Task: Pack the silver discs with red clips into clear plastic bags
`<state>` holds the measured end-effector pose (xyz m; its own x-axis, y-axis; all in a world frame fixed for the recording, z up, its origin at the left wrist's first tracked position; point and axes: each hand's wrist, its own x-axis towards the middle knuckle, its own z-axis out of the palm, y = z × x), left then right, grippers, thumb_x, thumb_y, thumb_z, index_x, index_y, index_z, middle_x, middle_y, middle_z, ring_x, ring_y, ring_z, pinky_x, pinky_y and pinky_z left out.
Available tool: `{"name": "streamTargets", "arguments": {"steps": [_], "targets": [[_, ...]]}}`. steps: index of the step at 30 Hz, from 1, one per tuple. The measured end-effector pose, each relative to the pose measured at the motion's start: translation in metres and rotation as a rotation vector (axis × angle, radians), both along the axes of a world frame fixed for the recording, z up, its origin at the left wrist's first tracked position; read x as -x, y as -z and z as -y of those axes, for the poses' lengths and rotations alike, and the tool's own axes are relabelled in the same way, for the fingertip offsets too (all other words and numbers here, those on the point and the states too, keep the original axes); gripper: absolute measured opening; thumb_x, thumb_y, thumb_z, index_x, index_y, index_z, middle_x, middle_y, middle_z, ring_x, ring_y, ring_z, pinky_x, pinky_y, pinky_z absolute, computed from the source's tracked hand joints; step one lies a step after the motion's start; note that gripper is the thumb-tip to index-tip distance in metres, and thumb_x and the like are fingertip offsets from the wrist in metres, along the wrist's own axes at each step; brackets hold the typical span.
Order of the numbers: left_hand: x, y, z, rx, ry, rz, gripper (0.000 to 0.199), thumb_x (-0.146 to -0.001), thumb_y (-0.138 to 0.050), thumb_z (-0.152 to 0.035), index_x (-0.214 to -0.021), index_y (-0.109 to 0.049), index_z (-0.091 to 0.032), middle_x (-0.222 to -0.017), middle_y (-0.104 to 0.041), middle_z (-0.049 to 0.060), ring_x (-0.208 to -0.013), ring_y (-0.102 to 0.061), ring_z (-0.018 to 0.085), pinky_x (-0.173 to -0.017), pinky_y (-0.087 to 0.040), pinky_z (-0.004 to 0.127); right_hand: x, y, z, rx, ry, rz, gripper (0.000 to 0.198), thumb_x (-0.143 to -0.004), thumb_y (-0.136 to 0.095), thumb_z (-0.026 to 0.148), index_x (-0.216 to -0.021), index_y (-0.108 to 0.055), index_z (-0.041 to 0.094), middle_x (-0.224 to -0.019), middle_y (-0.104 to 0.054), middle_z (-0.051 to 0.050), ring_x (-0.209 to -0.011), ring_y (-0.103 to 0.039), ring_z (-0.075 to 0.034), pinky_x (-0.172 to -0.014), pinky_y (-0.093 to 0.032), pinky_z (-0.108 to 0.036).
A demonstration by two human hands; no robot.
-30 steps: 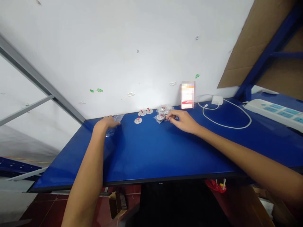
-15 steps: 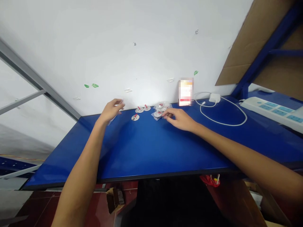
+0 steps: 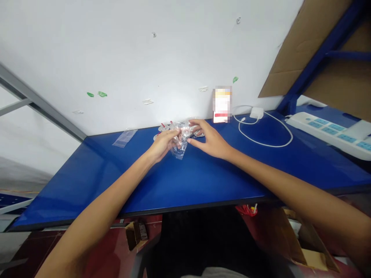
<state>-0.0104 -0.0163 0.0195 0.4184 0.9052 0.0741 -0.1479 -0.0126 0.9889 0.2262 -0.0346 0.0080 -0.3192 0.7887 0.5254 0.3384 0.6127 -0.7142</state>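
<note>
My left hand (image 3: 165, 144) is closed on a clear plastic bag (image 3: 179, 151) with a shiny round piece inside, raised a little over the blue table (image 3: 145, 181). To its right, my right hand (image 3: 207, 139) has thumb and fingers apart, close against the bag; whether the thumb touches it I cannot tell. Behind my left hand lie round silver discs with red hooks (image 3: 163, 127), partly covered by the hand. More bagged discs (image 3: 199, 133) sit behind the fingers of my right hand. A flat, clear plastic bag (image 3: 125, 138) lies on the table at the left.
A lit phone (image 3: 222, 105) with a blurred screen leans on the white wall (image 3: 121, 50). Right of it are a white charger (image 3: 256, 112) with its cable (image 3: 262, 146) and a long power strip (image 3: 330, 131). Cardboard boxes (image 3: 314, 258) stand below the table edge.
My left hand has moved right from the left side and now holds a bagged disc. A flat bag stays behind on the table. My right hand's fingers have spread.
</note>
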Motion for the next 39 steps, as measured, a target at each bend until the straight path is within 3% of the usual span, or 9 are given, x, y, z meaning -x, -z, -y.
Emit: {"name": "streamTargets", "arguments": {"steps": [4,9,16,25,27,30,33,36,39], "targets": [[-0.005,0.002,0.005,-0.123,0.03,-0.085,0.032,-0.094,-0.085,-0.047,-0.098,-0.084,-0.016,-0.093,-0.074,0.008,-0.073,-0.063,0.016,-0.069,-0.055,0.03,0.002,0.003,-0.006,0.347,-0.099,-0.204,0.041,-0.091,-0.084,0.053,-0.119,-0.083,0.024,-0.109,-0.082,-0.009,-0.099,-0.079,-0.029,-0.085,-0.068,-0.048],[-0.004,0.004,0.007,-0.153,0.063,-0.174,0.041,-0.094,-0.085,-0.047,-0.125,-0.083,-0.02,-0.121,-0.08,0.011,-0.091,-0.073,0.021,-0.079,-0.063,0.034,-0.003,0.006,-0.013,0.419,-0.048,-0.357,0.045,-0.08,-0.093,0.059,-0.102,-0.088,0.02,-0.087,-0.082,-0.007,-0.075,-0.076,-0.022,-0.07,-0.068,-0.038],[-0.004,0.012,0.004,-0.103,-0.004,-0.217,0.044,-0.089,-0.089,-0.05,-0.115,-0.083,-0.015,-0.109,-0.084,0.013,-0.093,-0.08,0.025,-0.086,-0.067,0.04,-0.006,0.003,-0.017,0.427,0.035,-0.521,0.049,-0.074,-0.098,0.059,-0.095,-0.084,0.017,-0.088,-0.082,-0.008,-0.07,-0.075,-0.019,-0.063,-0.068,-0.033],[0.002,0.01,-0.003,-0.128,-0.203,-0.197,0.046,-0.083,-0.094,-0.054,-0.106,-0.083,-0.015,-0.099,-0.083,0.013,-0.085,-0.078,0.024,-0.081,-0.066,0.039,-0.011,0.008,-0.021,0.537,-0.004,-0.452,0.036,-0.087,-0.088,0.045,-0.109,-0.075,0.019,-0.1,-0.082,-0.011,-0.085,-0.084,-0.025,-0.074,-0.071,-0.036],[0.003,0.01,-0.004,-0.114,-0.21,-0.194,0.047,-0.082,-0.095,-0.053,-0.106,-0.083,-0.015,-0.099,-0.083,0.013,-0.083,-0.078,0.023,-0.078,-0.066,0.037,-0.012,0.011,-0.023,0.467,0.046,-0.392,0.04,-0.089,-0.084,0.046,-0.116,-0.069,0.02,-0.108,-0.081,-0.012,-0.088,-0.083,-0.027,-0.075,-0.071,-0.04],[0.004,0.012,-0.005,-0.112,-0.19,-0.23,0.044,-0.082,-0.094,-0.054,-0.101,-0.082,-0.016,-0.095,-0.083,0.012,-0.078,-0.076,0.021,-0.073,-0.064,0.035,-0.015,0.008,-0.02,0.123,0.149,-0.206,0.059,-0.089,-0.084,0.046,-0.137,-0.06,0.023,-0.133,-0.074,-0.016,-0.114,-0.078,-0.033,-0.096,-0.068,-0.053],[0.003,0.013,-0.005,-0.136,-0.154,-0.285,0.042,-0.083,-0.092,-0.056,-0.091,-0.08,-0.017,-0.087,-0.081,0.009,-0.07,-0.073,0.018,-0.066,-0.06,0.032,-0.017,-0.003,-0.01,-0.219,0.068,0.132,0.081,-0.089,-0.087,0.045,-0.157,-0.048,0.027,-0.16,-0.057,-0.017,-0.148,-0.058,-0.039,-0.125,-0.048,-0.062],[0.002,0.014,-0.003,-0.169,-0.124,-0.308,0.04,-0.082,-0.093,-0.055,-0.085,-0.079,-0.017,-0.082,-0.08,0.008,-0.067,-0.071,0.018,-0.064,-0.058,0.03,-0.018,-0.011,-0.003,-0.299,-0.037,0.355,0.094,-0.088,-0.089,0.046,-0.167,-0.039,0.032,-0.167,-0.051,-0.014,-0.158,-0.045,-0.042,-0.131,-0.038,-0.065],[0.001,0.013,-0.002,-0.188,-0.104,-0.327,0.038,-0.081,-0.094,-0.051,-0.083,-0.078,-0.017,-0.08,-0.08,0.008,-0.066,-0.071,0.018,-0.064,-0.057,0.03,-0.018,-0.012,-0.002,-0.32,-0.05,0.454,0.089,-0.089,-0.088,0.046,-0.166,-0.044,0.034,-0.162,-0.057,-0.013,-0.157,-0.045,-0.043,-0.13,-0.038,-0.067]]}}
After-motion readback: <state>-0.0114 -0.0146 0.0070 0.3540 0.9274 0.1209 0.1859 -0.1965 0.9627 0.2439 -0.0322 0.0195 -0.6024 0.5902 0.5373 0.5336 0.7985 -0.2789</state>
